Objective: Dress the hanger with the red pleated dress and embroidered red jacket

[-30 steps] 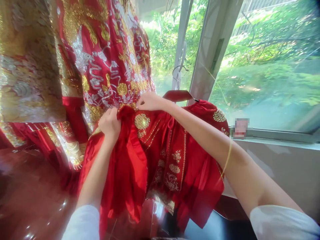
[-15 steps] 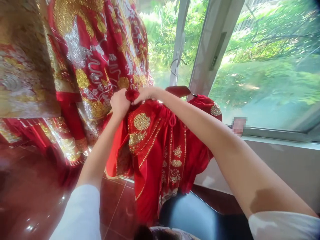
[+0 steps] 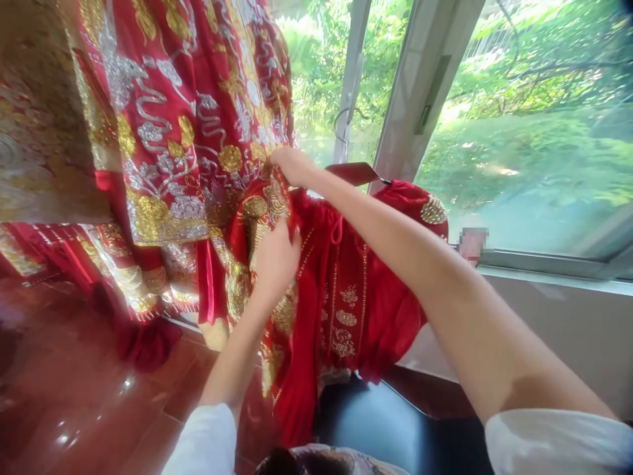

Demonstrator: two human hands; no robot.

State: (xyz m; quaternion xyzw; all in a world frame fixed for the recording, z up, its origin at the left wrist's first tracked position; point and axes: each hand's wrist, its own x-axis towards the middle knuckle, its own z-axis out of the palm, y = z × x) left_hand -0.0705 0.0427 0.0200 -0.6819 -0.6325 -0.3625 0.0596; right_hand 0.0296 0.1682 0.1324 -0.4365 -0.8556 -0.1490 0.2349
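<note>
A red garment with gold beadwork (image 3: 341, 316) hangs from a red hanger (image 3: 353, 173) whose metal hook rises by the window. At its left side, a fold of red cloth with gold embroidery (image 3: 273, 198) lies between my two hands. My right hand (image 3: 293, 166) is closed, pinching the top edge of that fold. Lower down, my left hand (image 3: 277, 258) is closed on the same cloth, its fingertips partly hidden. The fold drapes below my left hand, over the left part of the hanging garment.
Red garments with silver and gold embroidery (image 3: 163, 125) hang close on the left. A dark seat (image 3: 376, 419) stands below the hanger. Behind are a framed window (image 3: 524, 152) and its sill (image 3: 539, 274). Reddish tiles (image 3: 163, 409) cover the floor.
My left hand has moved down and right, away from my right hand, which rose slightly. Gold-embroidered cloth now shows between them. The embroidered garments on the left appear lower in view.
</note>
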